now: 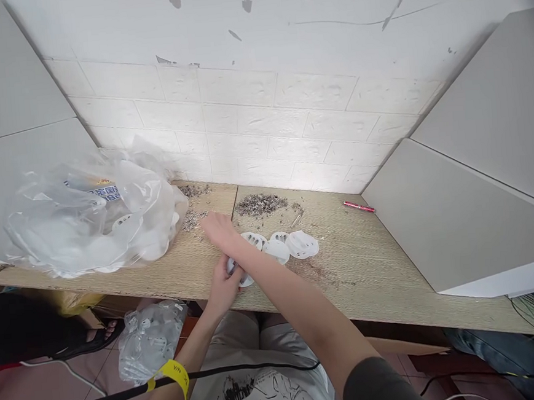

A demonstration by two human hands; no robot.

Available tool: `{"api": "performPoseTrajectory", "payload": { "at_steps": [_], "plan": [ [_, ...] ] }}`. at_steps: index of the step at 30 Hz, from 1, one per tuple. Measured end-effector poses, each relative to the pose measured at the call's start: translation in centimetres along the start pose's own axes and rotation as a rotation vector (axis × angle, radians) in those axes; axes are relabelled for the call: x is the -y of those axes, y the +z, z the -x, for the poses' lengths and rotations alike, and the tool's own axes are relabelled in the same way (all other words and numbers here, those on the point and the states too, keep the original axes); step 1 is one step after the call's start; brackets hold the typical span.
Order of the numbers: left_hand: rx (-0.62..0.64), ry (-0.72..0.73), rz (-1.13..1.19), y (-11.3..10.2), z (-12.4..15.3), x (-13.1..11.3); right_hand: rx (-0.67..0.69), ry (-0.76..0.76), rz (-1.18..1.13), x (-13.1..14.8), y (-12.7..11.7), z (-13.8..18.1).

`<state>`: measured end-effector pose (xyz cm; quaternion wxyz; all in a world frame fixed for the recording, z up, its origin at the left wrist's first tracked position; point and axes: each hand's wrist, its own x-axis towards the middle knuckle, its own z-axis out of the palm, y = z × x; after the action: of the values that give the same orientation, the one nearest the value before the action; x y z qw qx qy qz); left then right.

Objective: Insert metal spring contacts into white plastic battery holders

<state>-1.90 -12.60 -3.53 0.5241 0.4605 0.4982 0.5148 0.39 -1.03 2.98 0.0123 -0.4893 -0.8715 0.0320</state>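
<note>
At the near edge of the wooden table (393,276), we find the left hand (224,285) gripping a white disc (246,280), thumb laid over it and the other fingers mostly hidden; we judge that this hold keeps the disc steady. Just to its right and beyond, loose white discs (276,251) lie, some overlapping, apparently placed within easy reach. The right hand (220,231) extends over to the left pile of small metal pieces (192,220); its fingertips are turned away, so we cannot tell whether they are pinched or spread.

Around this, we record a black cable (243,368) nearest us and a filled clear bag (151,338) below the table, near left. The right forearm (288,291) obstructs our view of the held disc. A large plastic bag (158,233) limits space on the left. Farther off are a second metal pile (261,204) and, far right, a red pen (359,206).
</note>
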Motion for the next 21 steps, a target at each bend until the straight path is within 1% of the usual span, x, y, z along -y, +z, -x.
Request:
{"api": "performPoseTrajectory", "payload": {
  "at_steps": [3,8,13,18,21],
  "plan": [
    [0.004,-0.002,0.017,0.00,0.01,0.06,-0.003,-0.015,0.001,-0.02,0.05,0.07],
    [0.017,0.005,-0.015,0.00,0.14,-0.26,-0.025,-0.010,-0.008,-0.25,0.43,0.27],
    [0.029,0.000,-0.038,-0.03,0.18,-0.40,-0.018,-0.010,-0.025,-0.43,0.47,0.14],
    [0.037,0.019,-0.010,-0.08,-0.11,0.05,-0.006,-0.009,-0.073,-0.39,0.27,-0.28],
    [0.025,0.025,0.000,-0.06,-0.20,0.03,-0.031,-0.003,-0.120,-0.34,0.62,-0.38]
  ]
}}
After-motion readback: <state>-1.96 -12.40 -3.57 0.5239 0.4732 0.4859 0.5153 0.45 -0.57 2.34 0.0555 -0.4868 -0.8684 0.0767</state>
